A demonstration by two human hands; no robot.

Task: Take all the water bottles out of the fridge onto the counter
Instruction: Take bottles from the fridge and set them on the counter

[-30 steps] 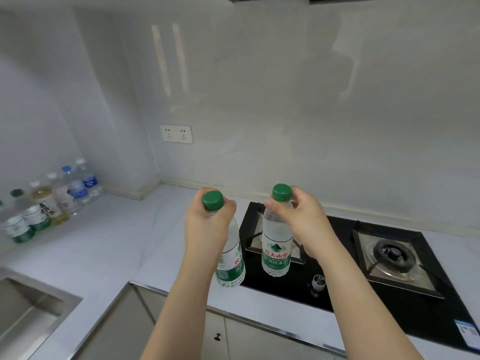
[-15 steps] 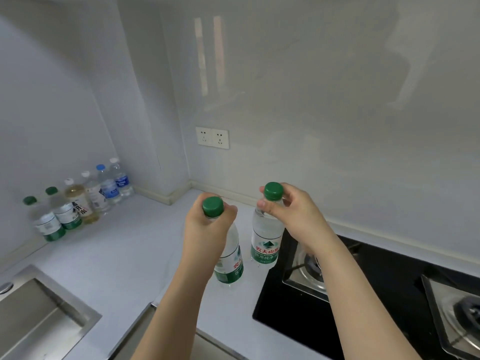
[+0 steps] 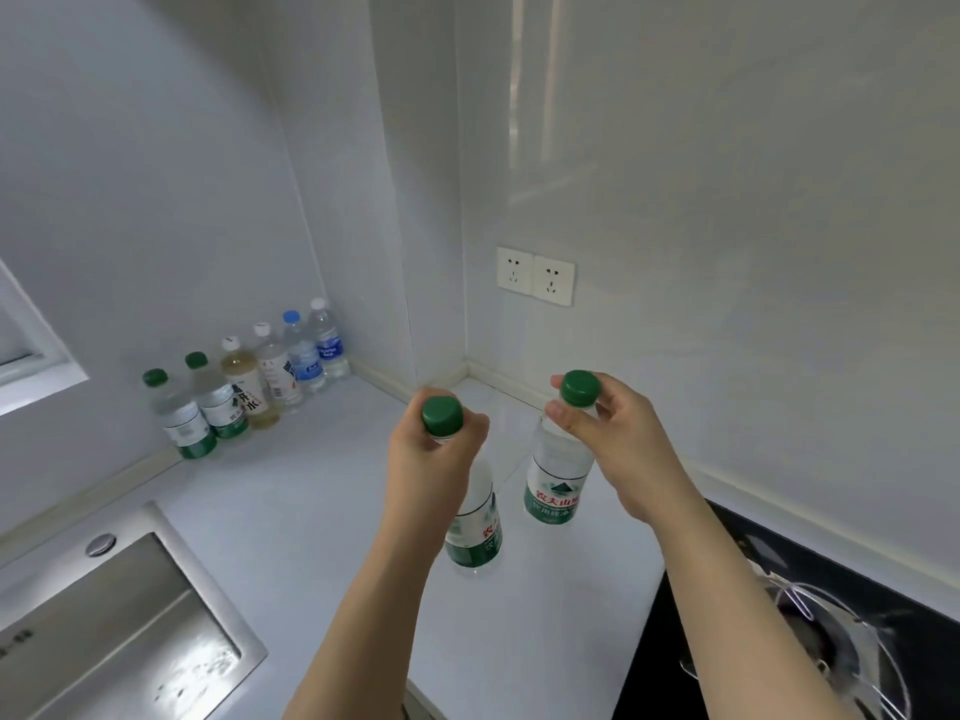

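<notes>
Left hand point(image 3: 431, 459) grips the neck of a green-capped water bottle point(image 3: 475, 532), fingers curled round it just under the cap, above the middle of the counter point(image 3: 311, 511). Right hand point(image 3: 613, 439) pinches the neck of a second green-capped bottle point(image 3: 558, 485), held upright just beside the first, toward the counter's back corner. Six more bottles point(image 3: 244, 387) stand in a row along the counter's left back edge against the wall.

Both hands have carried their green-capped bottles point(image 3: 475, 532) point(image 3: 558, 480) leftward, off above the stove point(image 3: 810, 641) to over the white counter point(image 3: 322, 511).
</notes>
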